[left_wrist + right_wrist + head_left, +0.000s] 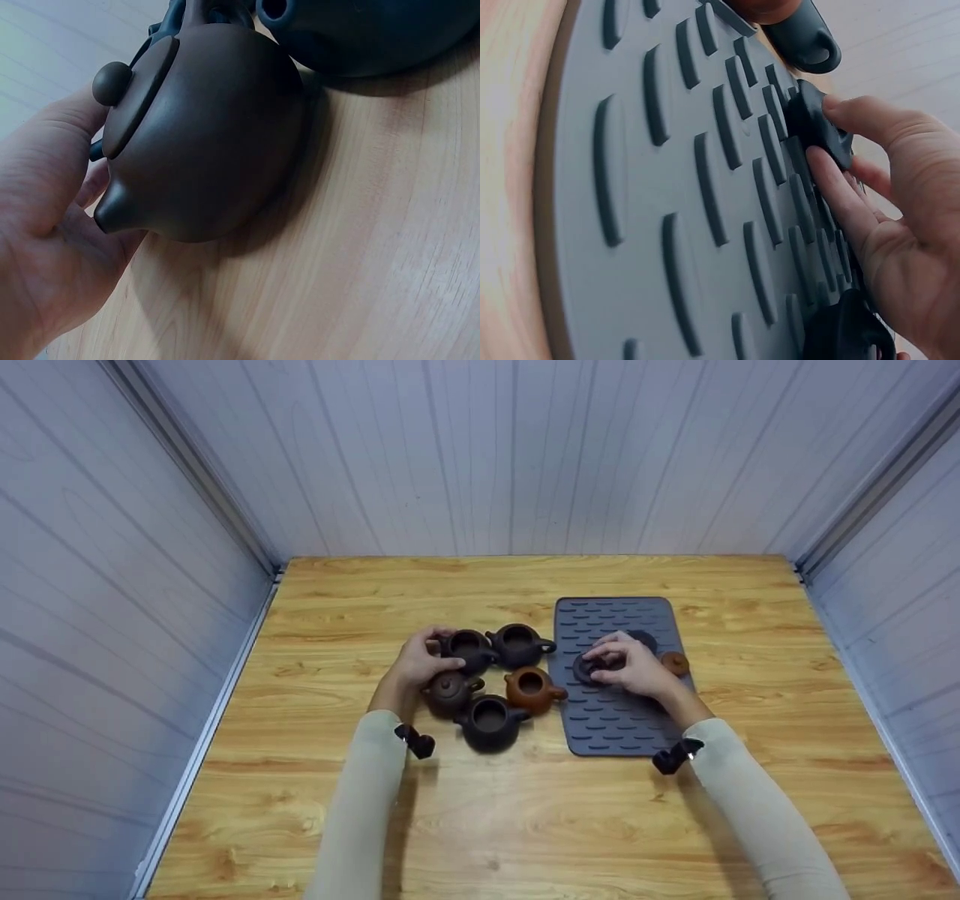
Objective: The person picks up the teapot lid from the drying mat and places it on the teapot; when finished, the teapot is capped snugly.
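In the head view my left hand [421,658] curls round the side of a black lidless teapot [466,652], thumb at its near side and fingers at its far side. A brown teapot [448,694] with its lid on stands just in front of that hand and fills much of the left wrist view, its spout close to the palm. My right hand [631,666] pinches a dark teapot lid [817,124] between thumb and fingers, low over the grey ribbed mat [619,735]. Another dark lid [642,642] lies partly hidden behind this hand.
Three more lidless teapots stand close together: a black one [517,647] at the back, an orange-brown one [531,690] beside the mat, and a black one [490,726] in front. An orange-brown lid [676,663] lies at the mat's right edge. Panel walls [480,457] border the wooden table [525,825].
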Action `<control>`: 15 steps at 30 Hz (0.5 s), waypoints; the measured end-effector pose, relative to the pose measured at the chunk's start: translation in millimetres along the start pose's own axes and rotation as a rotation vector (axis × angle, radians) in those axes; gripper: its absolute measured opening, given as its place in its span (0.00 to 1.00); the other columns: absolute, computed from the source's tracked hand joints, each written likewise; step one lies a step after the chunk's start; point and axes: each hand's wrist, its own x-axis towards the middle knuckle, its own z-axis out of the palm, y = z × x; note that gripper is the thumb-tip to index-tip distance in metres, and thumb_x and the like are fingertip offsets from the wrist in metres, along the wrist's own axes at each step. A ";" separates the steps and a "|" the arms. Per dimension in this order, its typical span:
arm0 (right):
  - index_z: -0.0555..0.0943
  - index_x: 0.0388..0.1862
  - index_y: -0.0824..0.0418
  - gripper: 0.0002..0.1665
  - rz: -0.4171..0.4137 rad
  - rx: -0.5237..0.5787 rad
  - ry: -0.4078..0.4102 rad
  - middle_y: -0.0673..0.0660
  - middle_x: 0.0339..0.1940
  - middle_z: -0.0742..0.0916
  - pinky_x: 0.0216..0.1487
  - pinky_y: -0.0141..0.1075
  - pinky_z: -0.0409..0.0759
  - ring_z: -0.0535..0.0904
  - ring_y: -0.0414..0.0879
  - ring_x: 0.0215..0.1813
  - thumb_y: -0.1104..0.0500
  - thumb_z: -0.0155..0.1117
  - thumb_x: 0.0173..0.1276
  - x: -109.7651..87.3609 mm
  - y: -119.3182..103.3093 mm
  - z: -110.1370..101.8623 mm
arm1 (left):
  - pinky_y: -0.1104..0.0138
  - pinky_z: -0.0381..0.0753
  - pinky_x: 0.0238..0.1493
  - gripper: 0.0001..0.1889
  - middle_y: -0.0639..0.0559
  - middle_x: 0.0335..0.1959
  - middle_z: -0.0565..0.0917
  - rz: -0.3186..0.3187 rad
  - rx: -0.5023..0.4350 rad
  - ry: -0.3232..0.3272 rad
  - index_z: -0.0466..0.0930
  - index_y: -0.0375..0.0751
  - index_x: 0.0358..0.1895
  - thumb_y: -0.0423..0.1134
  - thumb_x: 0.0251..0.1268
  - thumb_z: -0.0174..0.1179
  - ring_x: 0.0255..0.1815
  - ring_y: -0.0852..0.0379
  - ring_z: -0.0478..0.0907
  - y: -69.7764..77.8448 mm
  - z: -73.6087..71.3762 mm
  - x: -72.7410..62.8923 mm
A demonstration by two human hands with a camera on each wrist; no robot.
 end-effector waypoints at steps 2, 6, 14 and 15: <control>0.93 0.61 0.60 0.18 0.004 0.007 -0.003 0.66 0.68 0.84 0.66 0.42 0.77 0.82 0.57 0.63 0.61 0.81 0.74 -0.2 0.2 0.0 | 0.61 0.80 0.67 0.32 0.36 0.70 0.82 0.010 0.015 -0.005 0.81 0.38 0.74 0.28 0.67 0.78 0.68 0.44 0.80 0.1 -0.6 0.1; 0.95 0.57 0.61 0.14 0.019 0.039 0.010 0.65 0.59 0.86 0.54 0.32 0.81 0.80 0.48 0.55 0.63 0.81 0.73 -1.0 -1.1 -0.9 | 0.58 0.78 0.71 0.32 0.35 0.72 0.82 0.031 0.049 -0.014 0.81 0.37 0.75 0.29 0.68 0.78 0.72 0.40 0.79 0.0 -2.1 0.0; 0.95 0.54 0.63 0.11 0.017 0.044 0.034 0.66 0.59 0.86 0.40 0.28 0.84 0.82 0.39 0.49 0.63 0.79 0.76 -1.2 -2.8 -2.1 | 0.66 0.79 0.63 0.32 0.35 0.68 0.83 0.059 0.026 -0.006 0.82 0.35 0.73 0.27 0.66 0.78 0.67 0.42 0.81 1.5 -1.9 -1.0; 0.95 0.54 0.63 0.11 0.015 0.044 0.036 0.66 0.59 0.86 0.40 0.28 0.84 0.82 0.39 0.49 0.63 0.79 0.76 -1.4 -2.8 -1.9 | 0.66 0.79 0.62 0.32 0.36 0.68 0.84 0.056 0.019 -0.005 0.82 0.35 0.73 0.27 0.66 0.78 0.67 0.43 0.81 1.4 -1.9 -1.1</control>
